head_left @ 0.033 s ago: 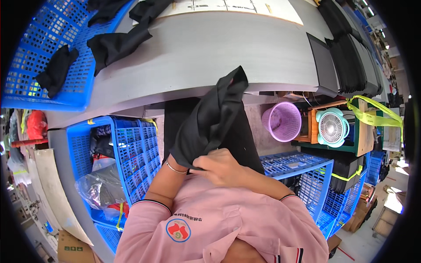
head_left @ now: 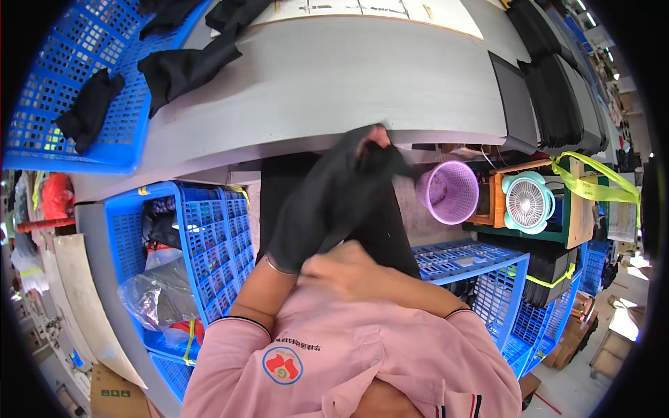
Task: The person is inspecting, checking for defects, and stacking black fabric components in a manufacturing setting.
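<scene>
A black cloth sleeve (head_left: 317,198) is drawn over my left forearm and hides most of that hand. Bare skin of my left hand (head_left: 378,136) shows at the sleeve's far opening; its fingers are too covered and blurred to read. Close to my body, my right hand (head_left: 343,270) is closed at the sleeve's near edge, somewhat smeared by motion. More black cloth pieces (head_left: 187,73) lie on the grey table (head_left: 334,83) at the left, over the rim of a blue basket (head_left: 129,157). Another black piece (head_left: 90,108) lies inside that basket.
Stacked black panels (head_left: 550,104) stand on the table's right. Below are a purple basket (head_left: 449,194) and a teal fan (head_left: 527,202). Blue crates stand on both sides of my lap, the left crate (head_left: 216,244) holding bags. A marked white board (head_left: 390,15) lies at the back.
The sleeve's far end has opened and dropped slightly, with skin of my left hand now showing there. My right hand has shifted a little at the near edge.
</scene>
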A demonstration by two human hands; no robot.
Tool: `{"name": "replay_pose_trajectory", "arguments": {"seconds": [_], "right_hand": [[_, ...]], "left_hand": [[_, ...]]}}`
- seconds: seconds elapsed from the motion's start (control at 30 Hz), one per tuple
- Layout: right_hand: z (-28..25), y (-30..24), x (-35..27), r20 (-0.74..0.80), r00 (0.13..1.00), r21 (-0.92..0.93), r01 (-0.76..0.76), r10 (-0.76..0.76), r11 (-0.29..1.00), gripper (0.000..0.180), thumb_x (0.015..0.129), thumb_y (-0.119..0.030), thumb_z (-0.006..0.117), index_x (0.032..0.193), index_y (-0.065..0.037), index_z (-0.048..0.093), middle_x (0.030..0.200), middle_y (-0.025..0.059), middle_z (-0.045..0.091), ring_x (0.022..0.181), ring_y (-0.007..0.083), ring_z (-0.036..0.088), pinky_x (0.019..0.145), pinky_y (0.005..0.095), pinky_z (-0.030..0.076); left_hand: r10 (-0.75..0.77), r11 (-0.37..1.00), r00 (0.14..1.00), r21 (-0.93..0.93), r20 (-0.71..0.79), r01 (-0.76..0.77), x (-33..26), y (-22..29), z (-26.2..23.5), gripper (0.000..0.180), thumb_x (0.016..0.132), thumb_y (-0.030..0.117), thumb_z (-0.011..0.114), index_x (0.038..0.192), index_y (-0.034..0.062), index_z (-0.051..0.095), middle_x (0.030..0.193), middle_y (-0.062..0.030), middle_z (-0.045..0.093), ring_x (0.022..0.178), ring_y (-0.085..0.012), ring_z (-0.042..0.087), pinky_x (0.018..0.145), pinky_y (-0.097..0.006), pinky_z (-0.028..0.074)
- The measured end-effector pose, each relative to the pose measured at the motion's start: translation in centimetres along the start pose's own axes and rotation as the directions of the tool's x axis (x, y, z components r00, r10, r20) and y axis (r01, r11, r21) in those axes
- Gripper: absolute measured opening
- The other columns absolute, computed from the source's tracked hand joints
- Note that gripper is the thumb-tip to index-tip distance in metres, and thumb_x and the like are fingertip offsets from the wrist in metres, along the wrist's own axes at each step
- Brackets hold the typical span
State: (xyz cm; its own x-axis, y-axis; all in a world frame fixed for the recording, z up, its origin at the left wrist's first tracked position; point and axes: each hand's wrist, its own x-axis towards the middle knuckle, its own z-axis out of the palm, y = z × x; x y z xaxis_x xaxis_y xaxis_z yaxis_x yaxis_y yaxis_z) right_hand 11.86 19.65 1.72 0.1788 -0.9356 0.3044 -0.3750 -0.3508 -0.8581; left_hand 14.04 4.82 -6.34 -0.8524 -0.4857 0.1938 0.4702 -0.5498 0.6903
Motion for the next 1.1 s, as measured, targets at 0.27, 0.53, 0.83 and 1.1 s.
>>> {"name": "replay_pose_trajectory", "arguments": {"seconds": [0.27,0.53,0.83,1.1], "right_hand": [[-2.4,0.1,-3.2,-0.050,0.938,0.240,-0.321,0.342,0.916,0.019,0.084,-0.011,0.070,0.100,-0.002,0.064,0.080,0.0090,0.063,0.063,0.0235,0.060,0.064,0.0336,0.050],[-7.0,3.1,1.3,-0.687,0.700,-0.062,-0.326,0.196,0.943,0.026,0.085,-0.010,0.071,0.107,-0.002,0.061,0.111,0.0099,0.058,0.097,0.0225,0.055,0.085,0.0330,0.044],[-9.3,3.6,0.9,-0.156,0.790,0.653,-0.368,0.592,0.662,0.008,0.091,-0.012,0.068,0.093,-0.005,0.066,0.081,-0.0054,0.060,0.079,0.0061,0.055,0.072,0.0238,0.044],[-11.2,5.4,2.9,-0.257,0.731,0.868,-0.112,0.632,0.483,0.007,0.096,-0.010,0.061,0.100,-0.007,0.066,0.095,-0.0044,0.066,0.091,0.0054,0.060,0.077,0.0217,0.049]], "left_hand": [[0.050,0.978,0.821,-0.139,-0.568,-0.155,2.0,5.3,0.9,0.078,0.094,0.063,0.048,0.153,0.0162,0.029,0.157,-0.0046,0.028,0.146,-0.0278,0.024,0.115,-0.056,0.026],[0.137,0.977,0.804,0.212,-0.578,-0.014,2.6,1.7,-0.1,0.050,0.104,0.026,0.044,0.151,0.0113,0.033,0.157,-0.0046,0.029,0.143,-0.0180,0.030,0.116,-0.041,0.028],[-0.272,0.962,0.932,-0.044,-0.239,0.270,-6.2,6.5,2.0,0.047,0.103,0.025,0.045,0.147,0.0096,0.037,0.152,-0.0058,0.034,0.138,-0.0190,0.035,0.113,-0.040,0.031],[-0.332,0.937,0.932,-0.163,-0.142,0.309,-8.7,4.4,1.1,0.044,0.103,0.024,0.046,0.143,0.0081,0.040,0.147,-0.0070,0.039,0.134,-0.0199,0.039,0.111,-0.039,0.035]]}}
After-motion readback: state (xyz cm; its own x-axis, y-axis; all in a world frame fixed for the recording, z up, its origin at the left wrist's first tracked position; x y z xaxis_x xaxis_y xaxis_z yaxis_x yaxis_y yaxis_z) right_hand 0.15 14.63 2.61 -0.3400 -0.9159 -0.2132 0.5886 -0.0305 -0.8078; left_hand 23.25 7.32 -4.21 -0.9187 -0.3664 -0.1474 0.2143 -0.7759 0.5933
